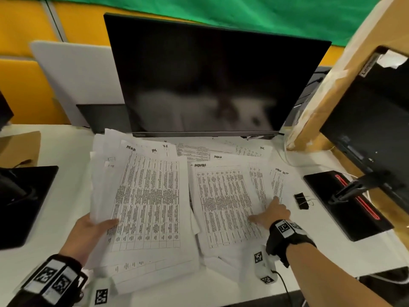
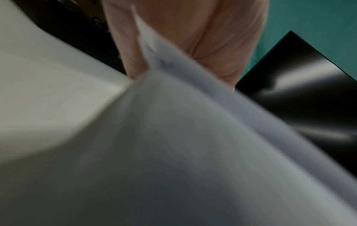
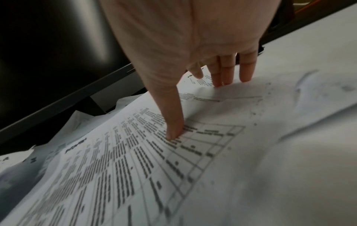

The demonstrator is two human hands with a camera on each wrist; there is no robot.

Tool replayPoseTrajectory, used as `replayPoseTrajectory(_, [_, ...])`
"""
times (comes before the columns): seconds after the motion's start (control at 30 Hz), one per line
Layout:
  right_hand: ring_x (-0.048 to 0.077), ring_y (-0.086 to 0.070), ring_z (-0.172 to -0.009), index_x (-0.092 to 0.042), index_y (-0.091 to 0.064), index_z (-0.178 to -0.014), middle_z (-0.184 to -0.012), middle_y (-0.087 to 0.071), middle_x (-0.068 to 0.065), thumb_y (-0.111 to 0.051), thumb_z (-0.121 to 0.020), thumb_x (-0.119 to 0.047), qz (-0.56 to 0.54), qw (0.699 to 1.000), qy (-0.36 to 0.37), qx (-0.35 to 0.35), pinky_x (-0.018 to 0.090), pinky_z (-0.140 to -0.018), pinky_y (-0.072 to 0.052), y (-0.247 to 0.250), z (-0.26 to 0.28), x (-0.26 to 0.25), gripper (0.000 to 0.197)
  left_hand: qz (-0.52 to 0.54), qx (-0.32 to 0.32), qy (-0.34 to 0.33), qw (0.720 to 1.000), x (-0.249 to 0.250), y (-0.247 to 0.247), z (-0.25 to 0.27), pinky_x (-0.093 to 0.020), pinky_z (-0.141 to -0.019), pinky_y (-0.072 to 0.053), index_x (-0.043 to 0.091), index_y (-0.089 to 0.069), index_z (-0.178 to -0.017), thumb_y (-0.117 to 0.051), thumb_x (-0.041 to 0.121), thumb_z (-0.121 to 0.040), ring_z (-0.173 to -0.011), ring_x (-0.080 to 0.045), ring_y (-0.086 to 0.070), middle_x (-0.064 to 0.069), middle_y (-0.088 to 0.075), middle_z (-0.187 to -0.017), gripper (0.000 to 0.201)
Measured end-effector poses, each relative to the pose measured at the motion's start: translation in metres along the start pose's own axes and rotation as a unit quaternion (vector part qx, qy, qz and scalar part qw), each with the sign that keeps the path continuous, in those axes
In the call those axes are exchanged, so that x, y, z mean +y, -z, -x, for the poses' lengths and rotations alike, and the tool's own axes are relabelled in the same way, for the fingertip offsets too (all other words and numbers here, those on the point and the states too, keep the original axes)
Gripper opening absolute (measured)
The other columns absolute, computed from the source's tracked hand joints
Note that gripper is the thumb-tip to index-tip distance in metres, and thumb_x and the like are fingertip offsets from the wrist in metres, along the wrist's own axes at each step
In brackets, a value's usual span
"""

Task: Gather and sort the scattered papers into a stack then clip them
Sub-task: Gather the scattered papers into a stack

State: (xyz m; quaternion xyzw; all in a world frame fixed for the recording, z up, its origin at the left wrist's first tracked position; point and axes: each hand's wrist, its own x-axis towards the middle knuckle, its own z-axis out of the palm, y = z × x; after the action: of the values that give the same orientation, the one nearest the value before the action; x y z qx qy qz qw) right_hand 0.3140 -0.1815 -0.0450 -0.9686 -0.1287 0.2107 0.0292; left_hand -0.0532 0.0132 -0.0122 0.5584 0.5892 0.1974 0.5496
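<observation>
Printed table sheets lie scattered over the white desk [image 1: 70, 151] in front of the monitor. My left hand [image 1: 93, 229] grips a thick bundle of sheets [image 1: 146, 202] at its left edge, thumb on top; in the left wrist view the bundle [image 2: 173, 152] fills the frame below the palm [image 2: 203, 38]. My right hand [image 1: 271, 214] lies flat on loose sheets [image 1: 223, 202] at the right, its straight fingers [image 3: 228, 73] and thumb pressing the paper [image 3: 135, 168]. A black binder clip [image 1: 301, 200] rests on the desk just right of that hand.
A dark monitor [image 1: 210, 80] stands behind the papers, more sheets [image 1: 221, 149] under its lower edge. A black monitor base with a red stripe [image 1: 347, 202] and a cardboard box [image 1: 332, 89] stand at right. Another black base [image 1: 24, 200] sits at left.
</observation>
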Motion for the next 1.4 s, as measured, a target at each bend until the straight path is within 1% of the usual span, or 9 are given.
replayPoseTrajectory(0.2, [0.034,-0.036,-0.135,-0.003,-0.004,-0.148,-0.146,-0.035,0.018,-0.084,-0.059,-0.050,-0.041,0.997,-0.014,-0.061,0.043,-0.111,-0.033,0.010,-0.007,0.004,0.128,0.008,0.008,0.004,1.000,-0.004,-0.001,-0.004,-0.039,-0.074,-0.046,-0.001,-0.061,-0.106,-0.067,0.011,-0.082,-0.086,-0.036,-0.063,-0.020,-0.068,-0.093,0.028])
replayPoseTrajectory(0.3, [0.033,-0.050,-0.124,-0.004,-0.026,-0.139,-0.136,-0.050,0.015,-0.080,-0.071,-0.029,-0.113,0.992,0.009,-0.055,0.043,-0.105,-0.041,0.015,-0.005,0.002,0.090,0.009,0.012,-0.004,1.000,0.000,0.000,-0.005,-0.042,-0.078,-0.044,0.000,-0.060,-0.104,-0.066,0.011,-0.082,-0.084,-0.034,-0.061,-0.017,-0.067,-0.090,0.026])
replayPoseTrajectory(0.43, [0.028,-0.054,-0.116,-0.011,-0.050,-0.123,-0.127,-0.057,0.010,-0.047,-0.092,-0.024,0.023,0.996,0.069,0.053,0.037,-0.098,-0.042,0.001,0.013,-0.009,0.034,0.017,0.024,-0.007,1.000,0.005,-0.001,-0.003,-0.043,-0.083,-0.042,0.002,-0.057,-0.102,-0.065,0.005,-0.083,-0.077,-0.029,-0.056,-0.009,-0.062,-0.079,0.021])
replayPoseTrajectory(0.57, [0.034,-0.031,-0.132,-0.014,-0.054,-0.127,-0.150,-0.022,0.017,-0.057,-0.086,-0.038,-0.004,0.999,-0.051,0.004,0.045,-0.105,-0.035,-0.006,0.019,-0.007,0.048,0.007,0.016,-0.002,1.000,0.011,-0.008,-0.004,-0.042,-0.081,-0.042,0.004,-0.057,-0.102,-0.065,0.007,-0.083,-0.074,-0.028,-0.056,-0.008,-0.062,-0.079,0.021])
replayPoseTrajectory(0.7, [0.033,-0.038,-0.122,-0.014,-0.055,-0.123,-0.138,-0.035,0.017,-0.063,-0.081,-0.039,-0.056,0.994,-0.094,-0.014,0.041,-0.099,-0.038,0.002,0.010,0.003,0.050,-0.004,-0.002,-0.007,1.000,0.016,-0.019,-0.004,-0.035,-0.073,-0.042,-0.001,-0.059,-0.105,-0.065,0.006,-0.083,-0.074,-0.028,-0.057,-0.016,-0.063,-0.086,0.024])
replayPoseTrajectory(0.83, [0.034,-0.029,-0.133,-0.019,-0.058,-0.124,-0.151,-0.024,0.015,-0.058,-0.086,-0.027,-0.019,0.997,-0.013,0.075,0.041,-0.107,-0.032,0.004,0.014,0.009,0.039,-0.009,-0.018,-0.010,1.000,0.015,-0.030,-0.004,-0.029,-0.060,-0.041,-0.009,-0.060,-0.108,-0.065,0.004,-0.082,-0.072,-0.027,-0.059,-0.017,-0.065,-0.083,0.029])
replayPoseTrajectory(1.03, [0.035,-0.042,-0.128,0.001,-0.061,-0.117,-0.143,-0.037,0.023,-0.058,-0.087,-0.019,-0.167,0.983,0.057,0.049,0.038,-0.108,-0.036,0.001,0.002,-0.014,0.037,-0.013,-0.026,-0.010,1.000,0.010,-0.034,-0.005,-0.030,-0.062,-0.043,-0.005,-0.059,-0.110,-0.067,0.006,-0.081,-0.072,-0.029,-0.061,-0.017,-0.067,-0.082,0.031])
replayPoseTrajectory(1.27, [0.030,-0.063,-0.092,-0.002,-0.061,-0.108,-0.106,-0.066,0.016,-0.061,-0.084,-0.014,-0.210,0.975,0.067,-0.020,0.031,-0.076,-0.053,0.019,-0.027,-0.044,0.027,-0.031,-0.018,-0.013,0.999,0.002,-0.030,-0.006,-0.032,-0.065,-0.045,-0.002,-0.062,-0.104,-0.069,0.007,-0.080,-0.078,-0.034,-0.064,-0.021,-0.069,-0.087,0.026])
replayPoseTrajectory(1.4, [0.031,-0.061,-0.086,-0.008,-0.054,-0.098,-0.089,-0.058,0.011,-0.048,-0.086,0.002,-0.272,0.954,0.091,0.086,0.032,-0.068,-0.047,0.041,-0.016,-0.035,0.017,-0.024,-0.008,-0.015,1.000,0.002,-0.029,0.000,-0.030,-0.061,-0.044,-0.004,-0.063,-0.099,-0.069,0.005,-0.080,-0.073,-0.032,-0.063,-0.022,-0.068,-0.083,0.022])
